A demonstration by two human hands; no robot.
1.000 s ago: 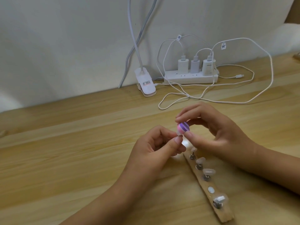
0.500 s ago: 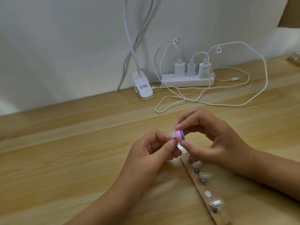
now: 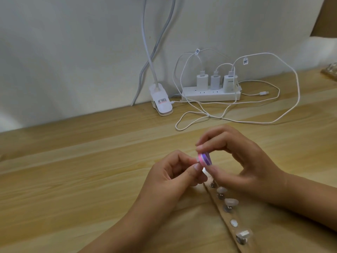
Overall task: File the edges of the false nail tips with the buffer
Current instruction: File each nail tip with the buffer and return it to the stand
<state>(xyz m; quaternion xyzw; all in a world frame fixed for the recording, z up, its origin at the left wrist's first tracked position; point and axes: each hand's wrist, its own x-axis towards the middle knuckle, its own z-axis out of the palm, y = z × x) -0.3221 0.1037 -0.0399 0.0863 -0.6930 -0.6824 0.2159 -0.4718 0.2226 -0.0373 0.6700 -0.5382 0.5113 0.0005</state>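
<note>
Looks like a home desk corner set up as a small nail-craft station. Pale wood-grain table (image 3: pixel 73 179) pushed against a plain white wall (image 3: pixel 73 52). At the back, a white power strip (image 3: pixel 209 97) with three USB chargers (image 3: pixel 202 82) plugged in, loose white cables (image 3: pixel 297 99) looping over the wood. Just beside it, the clamp of a clip-on lamp (image 3: pixel 161 102), gooseneck (image 3: pixel 147 42) rising out of view. Nearer, a wooden strip (image 3: pixel 228 217) carrying false nail tips (image 3: pixel 231 201) on small metal stands.

Back by the wall (image 3: pixel 73 52), a white power strip (image 3: pixel 209 96) carries three chargers (image 3: pixel 202 82), white cables (image 3: pixel 296 99) looping over the wooden table (image 3: pixel 73 179), clip-on lamp base (image 3: pixel 161 102) just left.
</note>
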